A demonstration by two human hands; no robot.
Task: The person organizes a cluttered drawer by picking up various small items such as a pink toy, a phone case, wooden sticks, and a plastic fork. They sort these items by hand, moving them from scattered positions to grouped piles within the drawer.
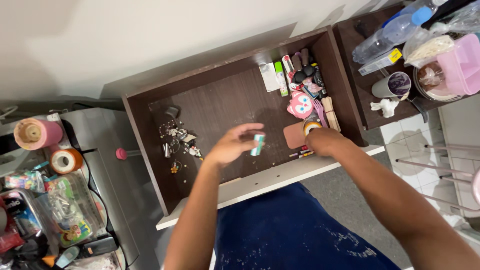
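Observation:
An open dark brown drawer (150,145) with a white front lies below me. My left hand (231,145) hovers over its middle and pinches a small white and teal tube (258,144) between fingers and thumb. My right hand (324,141) reaches into the drawer's right front corner, closed around a small round roll with an orange rim (312,125), next to a pinkish flat pad (293,135). Along the right side lie a pink owl-shaped item (300,106), wooden sticks (330,113), tubes and dark small items. Small trinkets (176,140) are scattered at the left of the drawer.
A dark side table (370,107) at right holds a water bottle (395,31), a mug (392,85) and a pink container (462,65). At left, a surface carries tape rolls (64,160), a pink spool (37,133) and clutter. Tiled floor shows at right.

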